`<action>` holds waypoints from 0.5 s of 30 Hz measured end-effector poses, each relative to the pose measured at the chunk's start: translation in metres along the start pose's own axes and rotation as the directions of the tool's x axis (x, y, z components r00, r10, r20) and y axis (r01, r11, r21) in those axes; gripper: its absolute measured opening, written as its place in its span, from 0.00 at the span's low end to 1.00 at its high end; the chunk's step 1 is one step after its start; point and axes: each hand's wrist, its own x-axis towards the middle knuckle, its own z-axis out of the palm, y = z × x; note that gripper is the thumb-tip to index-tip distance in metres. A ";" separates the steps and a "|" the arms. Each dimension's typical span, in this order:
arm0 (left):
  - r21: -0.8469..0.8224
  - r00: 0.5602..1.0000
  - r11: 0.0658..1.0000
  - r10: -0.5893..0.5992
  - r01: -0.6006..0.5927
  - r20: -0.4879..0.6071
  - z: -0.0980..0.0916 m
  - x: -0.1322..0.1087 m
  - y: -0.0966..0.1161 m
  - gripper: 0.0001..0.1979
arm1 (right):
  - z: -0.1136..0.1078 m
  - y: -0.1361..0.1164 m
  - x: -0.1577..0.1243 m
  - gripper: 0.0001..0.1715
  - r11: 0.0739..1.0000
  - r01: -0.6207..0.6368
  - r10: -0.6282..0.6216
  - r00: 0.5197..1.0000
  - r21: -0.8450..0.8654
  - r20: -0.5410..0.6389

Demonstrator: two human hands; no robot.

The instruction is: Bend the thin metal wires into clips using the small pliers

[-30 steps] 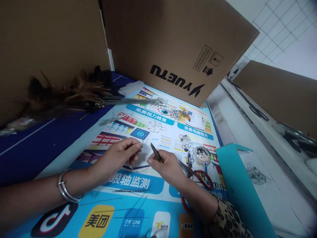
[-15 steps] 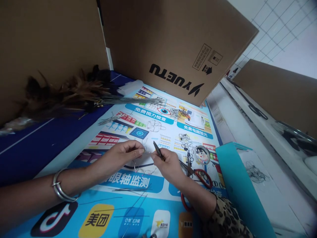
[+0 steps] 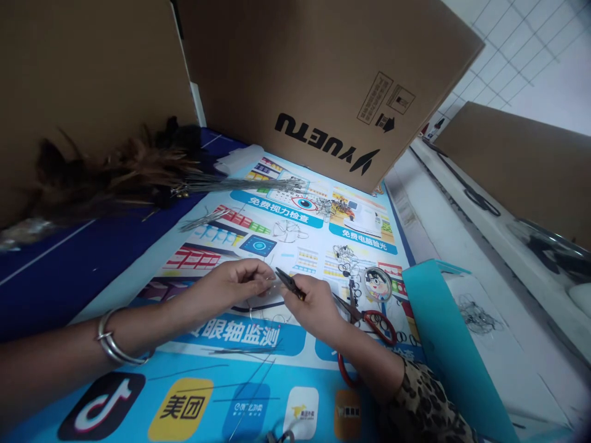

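— If we begin nearest the wearer, what lies this side of the scissors?

— Nearer than them and to their left, loose straight wires lie flat on the poster. None looks bent yet.

— And the hands?

— Just left of the scissors. The left hand, with a bracelet at its wrist, pinches a thin wire between thumb and fingertips. The right hand is clenched round small pliers, whose nose meets that wire right beside the left fingertips. I cannot tell whether the nose actually bites it.

— So how far along is the work?

— This piece seems midway, since part of it already curls below the left hand. Beyond the scissors, past a round badge, small bent wire shapes lie in clusters, so I judge several are done. To the scissors' right a teal folder stands tilted.

— And what remains?

— Plenty, by the look of it. Besides the near wires, a long wire bundle lies far beyond and left of the scissors, against brown feathers. Farthest off stands a cardboard box.
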 end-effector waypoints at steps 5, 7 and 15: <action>0.124 0.997 0.991 0.062 -0.058 -0.035 -0.003 0.003 0.000 0.09 | -0.003 -0.001 0.002 0.14 0.997 0.048 -0.045 0.998 -0.066 0.049; 0.167 0.994 0.983 0.088 -0.077 -0.061 -0.003 0.004 0.001 0.09 | -0.003 -0.001 0.003 0.15 0.996 0.053 -0.049 0.997 -0.074 0.063; 0.158 0.987 0.983 0.110 -0.091 -0.113 0.001 0.007 -0.005 0.13 | -0.003 -0.001 0.003 0.14 0.997 0.063 -0.059 0.995 -0.053 0.078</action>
